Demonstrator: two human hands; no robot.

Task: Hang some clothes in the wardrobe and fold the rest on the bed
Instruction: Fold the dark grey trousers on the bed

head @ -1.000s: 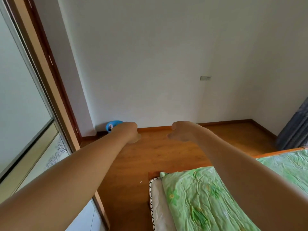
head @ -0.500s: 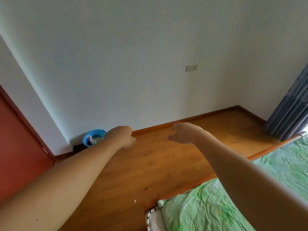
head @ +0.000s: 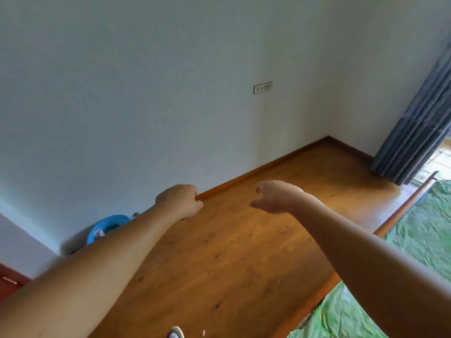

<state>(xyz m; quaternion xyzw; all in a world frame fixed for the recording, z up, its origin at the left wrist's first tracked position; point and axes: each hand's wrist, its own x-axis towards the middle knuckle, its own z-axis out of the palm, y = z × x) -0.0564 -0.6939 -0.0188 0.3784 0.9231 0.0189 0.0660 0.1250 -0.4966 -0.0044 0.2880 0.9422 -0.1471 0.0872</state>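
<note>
Both my arms stretch out in front of me over the wooden floor. My left hand (head: 179,200) is curled into a loose fist and holds nothing. My right hand (head: 274,196) has its fingers curled downward, also with nothing in it. The bed (head: 419,242) with its green flowered sheet lies at the lower right, under my right forearm. No clothes and no wardrobe are in view.
A blue bin (head: 107,226) stands against the white wall, partly behind my left arm. Grey-blue curtains (head: 415,132) hang at the right by a bright doorway. A reddish door edge (head: 11,280) shows at far left. A wall socket (head: 262,88) sits mid-wall.
My view has swung to the right: the sliding glass door at the left has gone out of sight, and the curtains and room corner have come in. Both hands stay outstretched.
</note>
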